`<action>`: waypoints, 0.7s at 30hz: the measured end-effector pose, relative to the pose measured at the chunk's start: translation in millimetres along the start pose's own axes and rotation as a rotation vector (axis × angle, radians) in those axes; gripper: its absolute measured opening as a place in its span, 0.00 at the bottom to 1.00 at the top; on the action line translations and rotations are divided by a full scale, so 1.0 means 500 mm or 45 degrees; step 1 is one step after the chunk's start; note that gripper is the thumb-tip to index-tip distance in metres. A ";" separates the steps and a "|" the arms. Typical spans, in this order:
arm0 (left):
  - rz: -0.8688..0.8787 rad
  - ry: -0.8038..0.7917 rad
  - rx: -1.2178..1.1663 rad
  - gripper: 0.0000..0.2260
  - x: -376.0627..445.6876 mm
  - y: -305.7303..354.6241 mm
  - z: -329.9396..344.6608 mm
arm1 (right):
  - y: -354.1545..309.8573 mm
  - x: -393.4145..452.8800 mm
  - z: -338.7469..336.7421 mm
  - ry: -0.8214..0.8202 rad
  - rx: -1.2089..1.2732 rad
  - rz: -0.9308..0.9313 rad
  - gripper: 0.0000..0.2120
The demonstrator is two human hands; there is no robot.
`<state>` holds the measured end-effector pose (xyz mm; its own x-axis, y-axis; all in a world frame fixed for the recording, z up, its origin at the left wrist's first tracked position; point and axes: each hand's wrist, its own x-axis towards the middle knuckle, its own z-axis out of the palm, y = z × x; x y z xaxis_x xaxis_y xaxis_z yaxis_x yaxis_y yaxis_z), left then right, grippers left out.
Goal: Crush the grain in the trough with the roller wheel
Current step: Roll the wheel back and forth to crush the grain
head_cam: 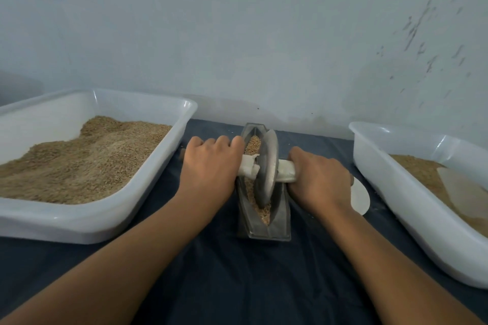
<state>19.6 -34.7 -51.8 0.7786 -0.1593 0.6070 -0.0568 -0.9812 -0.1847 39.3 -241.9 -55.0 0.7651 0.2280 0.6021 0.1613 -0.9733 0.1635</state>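
Note:
A narrow grey metal trough (283,221) stands on the dark cloth at the centre, running away from me. Brown grain (253,145) lies along its groove. A grey metal roller wheel (267,169) stands upright in the groove near the middle, on an axle wrapped in white tape (286,170). My left hand (210,163) grips the axle on the wheel's left side. On the right side my right hand (318,179) grips the other end. Both hands' fingers curl over the handle.
A large white tub (182,124) holding a heap of grain stands at the left. A second white tub (375,166) with grain and a white scoop stands at the right. A white round lid (360,198) lies beside my right hand. A pale wall rises close behind.

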 end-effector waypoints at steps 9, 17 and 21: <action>0.068 -0.073 0.055 0.15 0.047 -0.013 0.023 | 0.016 0.030 0.032 -0.142 0.093 0.018 0.10; 0.064 -0.022 0.034 0.11 0.072 -0.022 0.059 | 0.025 0.087 0.044 -0.353 0.124 -0.040 0.05; 0.060 -0.003 0.058 0.12 0.083 -0.023 0.071 | 0.033 0.116 0.046 -0.500 0.172 -0.083 0.04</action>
<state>74.8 -26.3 -52.2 0.7770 -0.2049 0.5952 -0.0651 -0.9666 -0.2478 100.9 -245.4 -35.3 0.9260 0.2866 0.2458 0.2774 -0.9581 0.0721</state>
